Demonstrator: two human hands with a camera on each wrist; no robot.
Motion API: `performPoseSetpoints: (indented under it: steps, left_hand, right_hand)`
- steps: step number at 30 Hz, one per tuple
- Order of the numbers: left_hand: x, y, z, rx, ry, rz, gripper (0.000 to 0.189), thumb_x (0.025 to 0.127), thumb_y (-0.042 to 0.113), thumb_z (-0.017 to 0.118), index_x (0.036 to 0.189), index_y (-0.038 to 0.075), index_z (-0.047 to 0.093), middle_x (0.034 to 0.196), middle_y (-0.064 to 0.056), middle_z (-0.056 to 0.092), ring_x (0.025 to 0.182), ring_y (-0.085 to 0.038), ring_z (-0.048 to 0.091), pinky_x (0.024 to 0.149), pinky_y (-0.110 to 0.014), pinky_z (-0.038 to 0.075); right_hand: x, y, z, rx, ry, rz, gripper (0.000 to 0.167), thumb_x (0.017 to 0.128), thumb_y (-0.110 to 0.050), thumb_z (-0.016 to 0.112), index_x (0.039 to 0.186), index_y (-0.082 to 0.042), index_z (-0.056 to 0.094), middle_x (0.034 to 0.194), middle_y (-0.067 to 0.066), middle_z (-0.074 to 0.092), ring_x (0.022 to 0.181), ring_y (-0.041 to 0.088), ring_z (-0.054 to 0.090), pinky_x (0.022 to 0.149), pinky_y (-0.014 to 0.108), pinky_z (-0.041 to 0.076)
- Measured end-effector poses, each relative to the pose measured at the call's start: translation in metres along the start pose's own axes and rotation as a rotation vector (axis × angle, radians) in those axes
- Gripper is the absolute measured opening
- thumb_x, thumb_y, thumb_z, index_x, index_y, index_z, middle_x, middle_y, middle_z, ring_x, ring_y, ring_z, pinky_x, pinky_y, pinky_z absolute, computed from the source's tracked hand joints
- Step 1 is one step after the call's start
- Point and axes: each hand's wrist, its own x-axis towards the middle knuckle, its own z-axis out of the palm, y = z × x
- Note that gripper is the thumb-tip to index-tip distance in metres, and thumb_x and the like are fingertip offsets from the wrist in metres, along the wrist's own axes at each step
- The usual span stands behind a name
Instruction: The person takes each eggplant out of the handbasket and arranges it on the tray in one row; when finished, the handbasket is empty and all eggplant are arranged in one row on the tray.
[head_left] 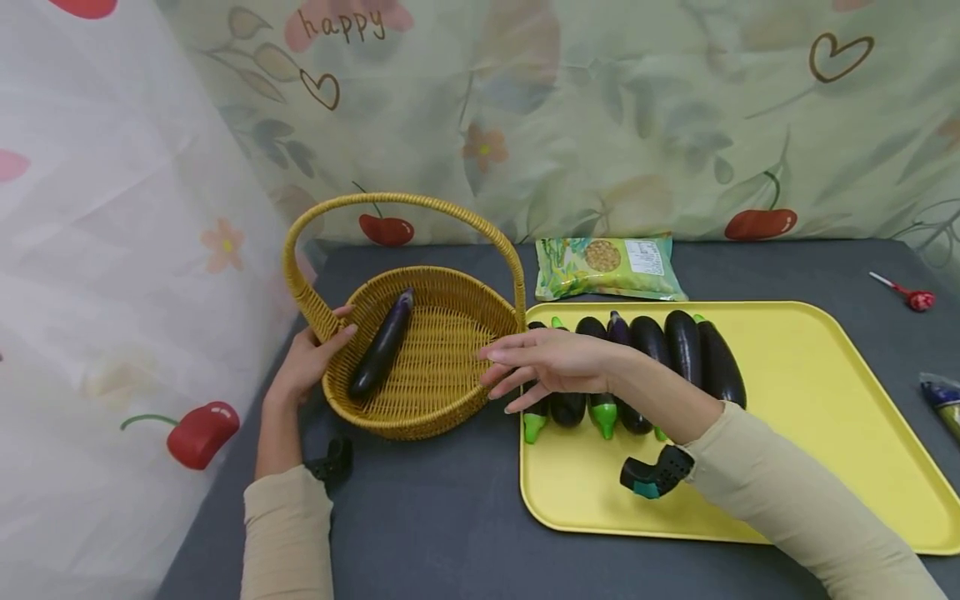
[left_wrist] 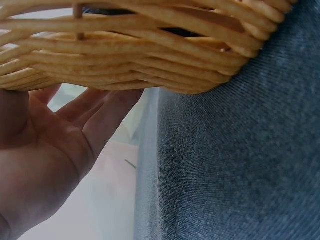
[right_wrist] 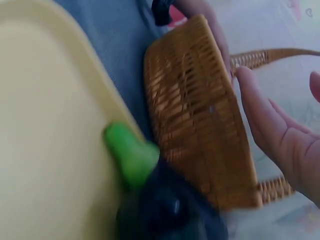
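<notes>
A wicker basket with a tall arched handle stands on the left of the dark table, with one dark purple eggplant lying inside along its left side. My left hand grips the basket's left rim near the handle's foot, thumb over the edge; the left wrist view shows its fingers against the woven side. Over the basket's right rim and the tray's left end hovers my right hand, empty, with fingers loosely extended. Beneath that hand and forearm, several eggplants lie in a row, partly hidden.
The eggplants rest on a yellow tray right of the basket. Behind it lies a green food packet. A red lollipop and a small wrapped item are at the far right. Patterned cloth hangs behind the table and on the left.
</notes>
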Motion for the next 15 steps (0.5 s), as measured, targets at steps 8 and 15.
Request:
performPoseSetpoints:
  steps: [8,15]
  left_hand:
    - [-0.001,0.0,0.001,-0.01,-0.002,-0.005,0.062,0.095,0.04,0.058,0.148,0.015,0.037,0.145,-0.016,0.039,0.122,-0.03,0.045,0.091,-0.032,0.042]
    - [-0.001,-0.001,0.0,-0.006,-0.005,0.001,0.062,0.095,0.041,0.057,0.148,0.016,0.038,0.145,-0.016,0.038,0.123,-0.031,0.045,0.094,-0.039,0.04]
  right_hand:
    - [0.04,-0.006,0.023,0.083,0.073,0.0,0.05,0.103,-0.02,0.045,0.147,-0.001,0.03,0.135,0.023,0.045,0.117,0.03,0.053,0.089,0.045,0.047]
    - [0.068,-0.009,0.034,0.081,0.191,0.027,0.051,0.101,-0.023,0.05,0.145,-0.001,0.034,0.137,0.026,0.043,0.118,0.034,0.05,0.085,0.042,0.049]
